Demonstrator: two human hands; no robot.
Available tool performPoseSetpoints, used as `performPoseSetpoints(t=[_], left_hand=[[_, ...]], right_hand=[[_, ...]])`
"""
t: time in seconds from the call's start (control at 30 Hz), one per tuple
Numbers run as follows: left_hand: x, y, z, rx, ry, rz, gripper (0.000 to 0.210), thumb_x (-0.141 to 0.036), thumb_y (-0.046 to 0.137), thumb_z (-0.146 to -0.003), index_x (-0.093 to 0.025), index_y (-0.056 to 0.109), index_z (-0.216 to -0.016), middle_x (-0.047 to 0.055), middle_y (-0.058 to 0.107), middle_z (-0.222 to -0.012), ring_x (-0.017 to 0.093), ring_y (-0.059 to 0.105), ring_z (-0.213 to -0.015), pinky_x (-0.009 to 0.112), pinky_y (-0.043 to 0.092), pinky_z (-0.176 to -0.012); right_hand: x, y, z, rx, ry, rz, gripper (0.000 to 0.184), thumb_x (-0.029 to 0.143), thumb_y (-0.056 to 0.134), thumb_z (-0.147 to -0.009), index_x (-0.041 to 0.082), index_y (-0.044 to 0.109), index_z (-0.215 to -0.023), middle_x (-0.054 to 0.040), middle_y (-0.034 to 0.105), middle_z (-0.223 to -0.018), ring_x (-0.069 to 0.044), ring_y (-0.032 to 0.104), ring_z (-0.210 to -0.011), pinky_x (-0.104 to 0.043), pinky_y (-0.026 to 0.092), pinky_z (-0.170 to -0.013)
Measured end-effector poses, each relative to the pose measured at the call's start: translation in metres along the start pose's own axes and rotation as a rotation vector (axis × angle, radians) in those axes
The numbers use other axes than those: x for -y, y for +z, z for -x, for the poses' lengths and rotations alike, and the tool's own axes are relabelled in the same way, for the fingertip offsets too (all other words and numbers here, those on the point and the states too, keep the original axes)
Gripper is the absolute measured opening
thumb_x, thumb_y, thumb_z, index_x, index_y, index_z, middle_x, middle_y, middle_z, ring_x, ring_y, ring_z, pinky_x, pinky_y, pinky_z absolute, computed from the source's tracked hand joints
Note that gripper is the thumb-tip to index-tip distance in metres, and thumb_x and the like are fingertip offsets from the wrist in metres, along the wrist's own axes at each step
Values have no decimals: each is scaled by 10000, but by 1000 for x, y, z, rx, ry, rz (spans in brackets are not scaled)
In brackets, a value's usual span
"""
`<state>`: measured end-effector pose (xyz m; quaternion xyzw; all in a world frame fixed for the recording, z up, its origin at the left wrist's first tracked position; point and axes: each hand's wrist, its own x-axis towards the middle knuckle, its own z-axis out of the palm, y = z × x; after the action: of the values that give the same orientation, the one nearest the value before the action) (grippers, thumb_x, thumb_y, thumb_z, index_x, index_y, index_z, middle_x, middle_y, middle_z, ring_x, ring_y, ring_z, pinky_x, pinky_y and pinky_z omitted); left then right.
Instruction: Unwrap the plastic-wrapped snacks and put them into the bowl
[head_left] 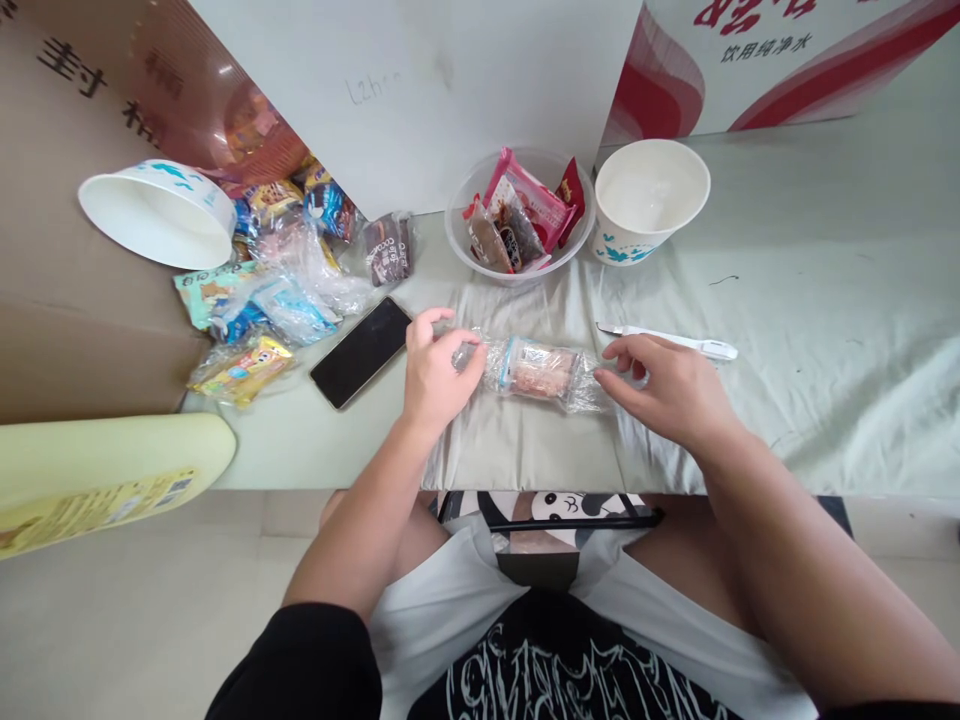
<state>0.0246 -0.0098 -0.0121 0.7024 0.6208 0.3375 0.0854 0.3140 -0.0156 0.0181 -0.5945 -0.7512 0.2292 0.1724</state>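
Note:
A small packaged item with a pinkish-brown face and a blue edge (538, 370) lies inside clear bubble wrap (589, 390) at the front of the table. At the left end of the wrap is my left hand (442, 370), its thumb and forefinger pinched close together on the film and the other fingers curled loosely. My right hand (667, 385) hovers by the right end, fingers bent, with a gap between thumb and forefinger. Just behind that hand lies a white utility knife (675, 338). A black phone (361, 352) rests left of my left hand.
A clear bowl (457, 235) with wrapped snacks stands behind the wrap, beside a white paper tub (651, 195). Several snack packets (244, 370) pile up at left near a tipped tub (157, 215). White cartons (420, 90) line the back. A yellow rounded object (112, 470) sits front left.

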Motion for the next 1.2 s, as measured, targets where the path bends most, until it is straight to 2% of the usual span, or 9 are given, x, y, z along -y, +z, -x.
performPoseSetpoints(t=[0.33,0.43,0.6,0.7,0.87,0.97,1.07,1.13,1.2], left_hand=[[3,-3,-5,-131,-41,202,155,-277,553,-975,-210,596,-842,34,642,-840,175,624,-817,317,510,-793],[1,-5,-5,-139,-122,306,245,-389,513,-1026,-213,563,-863,14,653,-778,149,627,-741,289,504,-739],[-3,-3,-5,-153,-187,538,359,-577,488,-1018,-237,513,-907,-11,640,-705,139,649,-651,273,524,-662],[-4,-3,-4,-88,-228,739,373,-615,516,-993,-253,476,-914,-7,675,-764,115,591,-551,255,495,-556],[-8,-3,0,80,-269,915,390,-620,551,-971,-251,450,-892,15,733,-894,89,515,-483,238,421,-458],[-6,-1,-1,34,-306,872,372,-598,529,-989,-247,448,-894,12,740,-876,83,475,-450,242,404,-451],[-2,-2,-4,-131,-300,687,297,-515,517,-1013,-244,467,-903,6,714,-825,92,471,-471,250,415,-483],[0,-3,-5,-246,-193,475,224,-444,568,-987,-233,514,-935,33,714,-898,115,562,-594,274,487,-594],[0,-4,-4,-257,-50,267,200,-404,601,-957,-217,573,-1024,69,715,-1007,164,655,-808,327,544,-771]], right_hand=[[0,0,-3,127,146,51,123,333,626,-825,234,697,-843,-24,713,-735,-195,607,-653,-292,362,-584],[-1,0,-2,86,146,71,152,326,578,-851,229,659,-767,-34,705,-711,-194,588,-630,-292,344,-575],[-1,2,0,-43,56,23,168,357,542,-895,225,637,-852,-46,723,-786,-191,595,-623,-304,362,-591],[-3,2,0,-78,10,-4,154,344,528,-912,228,621,-873,-58,726,-823,-202,606,-635,-325,409,-626],[-5,4,-1,-145,-104,8,142,211,524,-850,236,644,-921,-92,738,-889,-280,682,-854,-379,493,-733],[-4,5,-1,-125,-117,-32,193,190,531,-818,231,667,-948,-80,745,-886,-269,693,-840,-372,507,-731],[-2,4,0,-104,-70,-103,201,184,517,-802,225,675,-919,-54,734,-834,-228,680,-753,-338,497,-686],[0,3,0,-93,-46,-129,209,188,505,-796,219,680,-907,-44,719,-796,-208,659,-704,-324,482,-666],[1,2,0,-79,-34,-131,224,197,500,-782,213,688,-903,-40,702,-770,-197,637,-671,-319,465,-653]])
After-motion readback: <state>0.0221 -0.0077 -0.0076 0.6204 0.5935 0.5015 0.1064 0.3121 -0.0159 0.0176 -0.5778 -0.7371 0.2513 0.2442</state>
